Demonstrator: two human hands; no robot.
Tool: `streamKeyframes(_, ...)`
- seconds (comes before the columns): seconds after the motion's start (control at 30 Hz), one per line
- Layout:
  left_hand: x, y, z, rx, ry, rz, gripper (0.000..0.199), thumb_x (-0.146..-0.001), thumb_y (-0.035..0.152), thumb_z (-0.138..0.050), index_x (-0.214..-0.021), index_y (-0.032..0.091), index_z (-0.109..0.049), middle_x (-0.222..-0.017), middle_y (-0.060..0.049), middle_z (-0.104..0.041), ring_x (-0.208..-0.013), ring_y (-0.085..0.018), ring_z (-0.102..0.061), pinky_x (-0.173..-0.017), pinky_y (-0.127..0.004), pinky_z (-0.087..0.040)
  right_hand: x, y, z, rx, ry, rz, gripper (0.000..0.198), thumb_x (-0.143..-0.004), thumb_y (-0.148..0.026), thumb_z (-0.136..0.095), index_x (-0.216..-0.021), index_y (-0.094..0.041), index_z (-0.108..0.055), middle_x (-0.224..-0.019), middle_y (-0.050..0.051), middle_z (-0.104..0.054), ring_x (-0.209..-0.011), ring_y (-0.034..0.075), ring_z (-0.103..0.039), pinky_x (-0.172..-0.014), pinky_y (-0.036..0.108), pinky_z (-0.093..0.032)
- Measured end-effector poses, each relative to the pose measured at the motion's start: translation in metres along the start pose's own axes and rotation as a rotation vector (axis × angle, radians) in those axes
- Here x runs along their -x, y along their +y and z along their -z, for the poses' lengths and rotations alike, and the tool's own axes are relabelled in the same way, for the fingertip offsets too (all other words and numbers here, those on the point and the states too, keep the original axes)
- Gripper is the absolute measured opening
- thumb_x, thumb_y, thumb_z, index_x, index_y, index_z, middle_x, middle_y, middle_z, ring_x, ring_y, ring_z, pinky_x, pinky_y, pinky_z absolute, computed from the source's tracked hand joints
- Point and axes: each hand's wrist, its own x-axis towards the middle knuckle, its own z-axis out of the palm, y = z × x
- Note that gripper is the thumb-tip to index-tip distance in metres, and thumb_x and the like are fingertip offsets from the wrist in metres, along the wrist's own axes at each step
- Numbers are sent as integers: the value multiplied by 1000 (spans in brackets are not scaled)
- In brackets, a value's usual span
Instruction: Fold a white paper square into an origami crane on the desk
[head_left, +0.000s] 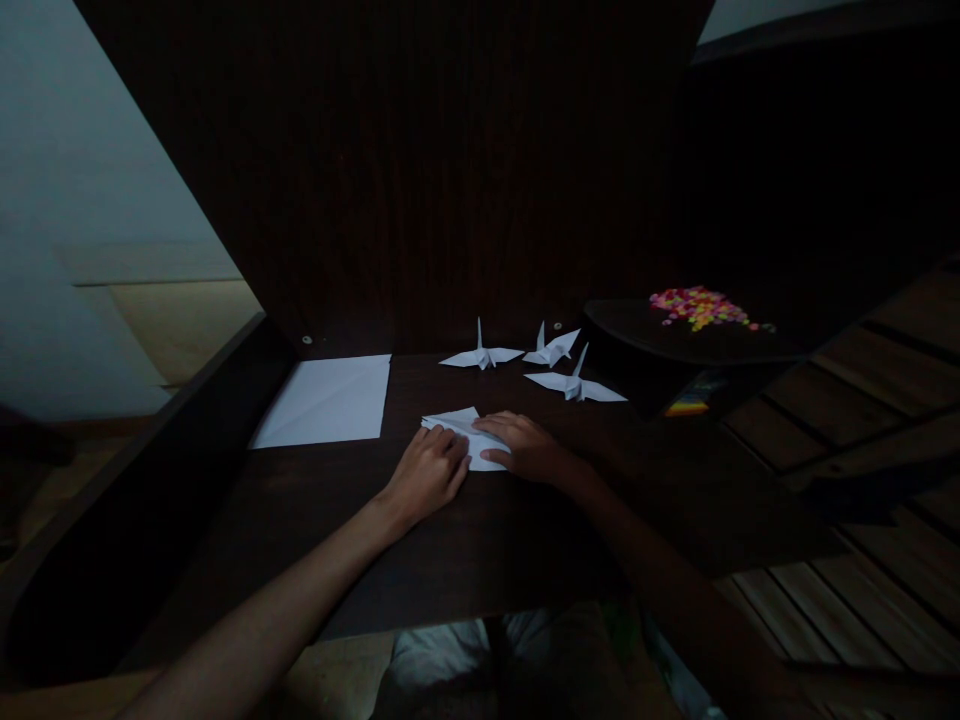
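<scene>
A folded sheet of white paper (480,460) lies on the dark wooden desk in front of me, with layered flaps at its upper left. My left hand (433,465) is closed on the paper's left side, its fingers curled down onto it. From the right, my right hand (525,447) grips the paper, fingers over a fold and thumb lower down. Parts of the paper are hidden under both hands. Behind it stand three folded white paper cranes: one crane (482,356) at the left, another crane (553,348) farther right, and the nearest crane (575,387).
A larger white paper sheet (326,402) with a diagonal crease lies flat at the left. A raised, rounded shelf (637,335) at the right bears a heap of small colourful pieces (701,307). Dark panels rise at the back and left. The light is dim.
</scene>
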Motion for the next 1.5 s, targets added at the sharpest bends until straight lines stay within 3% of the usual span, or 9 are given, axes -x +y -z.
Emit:
streamKeyframes(0.23, -1, -12, -9, 109, 199, 3, 42, -92, 25, -46, -131, 10, -46, -134, -18, -51, -125, -29, -47, -106, -44, -41, -6, 9, -13, 64, 4, 117, 48, -89, -18, -54, -137, -18, -50, -144, 10, -47, -138, 26, -36, -113, 49, -31)
streamKeyframes(0.37, -1, -18, -20, 95, 117, -34, 49, -94, 23, -41, -140, 6, -36, -147, -21, -39, -139, -30, -33, -113, -47, -34, -10, 13, -20, 72, 0, 165, 50, -89, -15, -51, -139, -15, -48, -146, 12, -43, -139, 26, -34, -115, 49, -30)
streamKeyframes(0.53, 2, -25, -29, 96, -6, -20, 47, -99, 29, -32, -141, 9, -36, -147, -18, -41, -140, -28, -32, -113, -48, -33, -11, 17, -31, 72, 14, 222, 46, -90, -11, -46, -135, -1, -49, -146, 22, -40, -140, 27, -32, -116, 45, -31)
streamKeyframes(0.77, 2, -28, -26, 68, -50, -4, 50, -101, 35, -27, -143, 10, -35, -149, -16, -39, -140, -27, -32, -112, -46, -32, -5, 14, -36, 68, 83, 243, 49, -94, -16, -43, -141, -2, -42, -149, 22, -33, -141, 28, -28, -116, 47, -31)
streamKeyframes(0.87, 1, -27, -23, 50, -22, 26, 49, -100, 36, -32, -140, 10, -40, -144, -17, -45, -135, -28, -41, -108, -45, -37, -2, 8, -31, 120, 87, 212, 55, -94, -26, -49, -142, -1, -39, -150, 24, -30, -142, 31, -25, -115, 51, -29)
streamKeyframes(1.0, -1, -28, -16, 47, 17, 51, 40, -98, 33, -39, -129, 12, -54, -130, -17, -59, -112, -28, -59, -93, -46, -47, -4, 8, -27, 184, 81, 172, 51, -92, -21, -51, -140, -6, -43, -148, 21, -35, -141, 31, -27, -115, 55, -25)
streamKeyframes(1.17, -1, -38, -11, 47, 37, -75, 28, -97, 23, -42, -114, 15, -63, -115, -12, -68, -93, -21, -63, -88, -39, -50, -7, 15, -29, 149, 72, 182, 48, -92, -15, -48, -140, -10, -45, -148, 18, -38, -140, 27, -31, -115, 49, -30)
streamKeyframes(1.33, 2, -47, -6, -96, -66, -246, 28, -91, 8, -48, -116, 10, -60, -120, -13, -65, -101, -23, -63, -90, -35, -51, -8, 18, -33, 129, 76, 183, 48, -91, -15, -49, -139, -11, -46, -148, 17, -39, -140, 26, -33, -114, 48, -32)
streamKeyframes(1.5, 6, -47, -7, -172, -82, -264, 33, -89, 4, -47, -120, 10, -57, -121, -15, -64, -106, -23, -62, -92, -36, -51, -7, 15, -31, 160, 69, 183, 46, -90, -12, -48, -136, -5, -49, -147, 19, -38, -139, 27, -33, -114, 47, -32)
